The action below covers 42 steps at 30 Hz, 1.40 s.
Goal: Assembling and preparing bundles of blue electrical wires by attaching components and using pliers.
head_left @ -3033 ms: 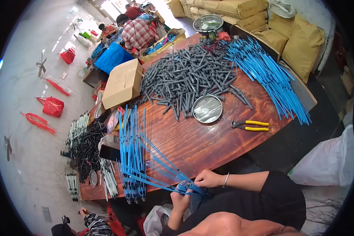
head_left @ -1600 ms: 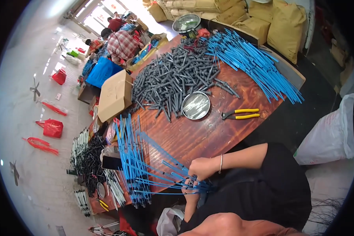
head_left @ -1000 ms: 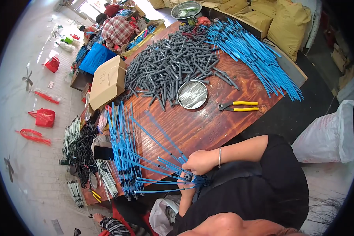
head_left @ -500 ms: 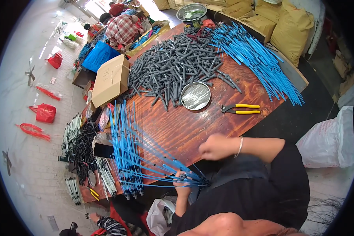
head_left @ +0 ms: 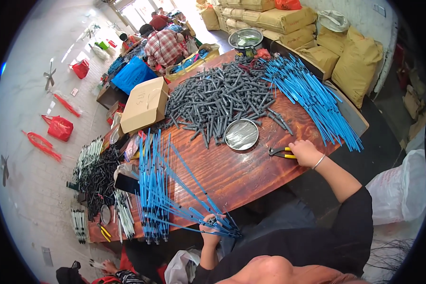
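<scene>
Near the front edge of the wooden table, my left hand (head_left: 210, 233) is closed round a fanned bunch of thin blue rods (head_left: 201, 213) with dark fittings on them. My right hand (head_left: 306, 153) reaches to the table's right part, its fingers closed over the yellow handles of a pair of cutting pliers (head_left: 274, 152). The dark jaws lie on the wood, pointing left. Beside them stands a round metal bowl (head_left: 241, 134) of thin silvery pins. A big heap of grey tube-shaped parts (head_left: 217, 97) lies behind the bowl.
Blue rods (head_left: 312, 104) lie piled at the right, and another row (head_left: 152, 189) at the left. A cardboard box (head_left: 144, 104) and a dark phone (head_left: 127, 183) are on the left. Yellow sacks (head_left: 357, 68) stand far right. Other people work at the far end and lower left.
My right hand has moved right and forward from the table's front edge onto the pliers' handles. My left hand still grips the blue rods, slightly lower. The view has shifted a little.
</scene>
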Motion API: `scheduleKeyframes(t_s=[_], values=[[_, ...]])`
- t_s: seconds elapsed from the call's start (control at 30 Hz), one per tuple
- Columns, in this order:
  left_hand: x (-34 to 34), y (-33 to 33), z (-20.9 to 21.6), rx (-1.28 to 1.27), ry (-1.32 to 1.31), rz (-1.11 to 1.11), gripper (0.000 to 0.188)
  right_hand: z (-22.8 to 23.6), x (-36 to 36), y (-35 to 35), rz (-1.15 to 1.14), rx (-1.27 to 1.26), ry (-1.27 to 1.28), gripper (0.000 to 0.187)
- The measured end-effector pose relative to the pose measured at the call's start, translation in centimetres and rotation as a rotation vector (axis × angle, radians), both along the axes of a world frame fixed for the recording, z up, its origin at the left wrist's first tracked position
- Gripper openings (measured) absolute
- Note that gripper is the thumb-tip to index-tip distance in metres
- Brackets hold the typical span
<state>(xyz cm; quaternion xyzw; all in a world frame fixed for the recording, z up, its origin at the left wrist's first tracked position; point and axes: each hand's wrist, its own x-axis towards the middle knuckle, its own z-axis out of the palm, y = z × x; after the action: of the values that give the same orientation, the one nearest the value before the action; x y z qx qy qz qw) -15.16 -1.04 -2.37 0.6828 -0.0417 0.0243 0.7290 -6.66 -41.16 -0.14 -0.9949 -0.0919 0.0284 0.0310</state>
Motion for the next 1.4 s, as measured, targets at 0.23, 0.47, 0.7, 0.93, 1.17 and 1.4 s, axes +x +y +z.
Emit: scheduleKeyframes(t_s=[0.23,0.47,0.7,0.93,1.17,1.4], values=[[-0.5,0.1,-0.6,0.170,0.080,0.033,0.011,-0.6,-1.2,1.5,-0.080,-0.091,-0.080,0.022],[1.7,0.9,-0.4,0.104,0.228,-0.049,0.020,1.1,-2.3,3.6,0.074,0.271,0.003,0.018],[1.0,2.5,-0.3,0.059,0.180,-0.235,0.051,1.3,-5.0,14.9,0.466,0.699,0.479,0.039],[-0.2,2.6,-0.5,0.024,0.160,-0.165,0.060,0.2,-7.0,19.6,0.491,0.615,0.208,0.048],[-0.1,2.7,-0.9,0.036,0.090,-0.120,0.045,-0.4,-6.8,20.1,0.461,0.693,0.248,0.049],[-0.1,2.6,-1.3,0.043,0.137,-0.098,0.060,1.4,-6.3,19.1,0.476,0.550,0.268,0.044]])
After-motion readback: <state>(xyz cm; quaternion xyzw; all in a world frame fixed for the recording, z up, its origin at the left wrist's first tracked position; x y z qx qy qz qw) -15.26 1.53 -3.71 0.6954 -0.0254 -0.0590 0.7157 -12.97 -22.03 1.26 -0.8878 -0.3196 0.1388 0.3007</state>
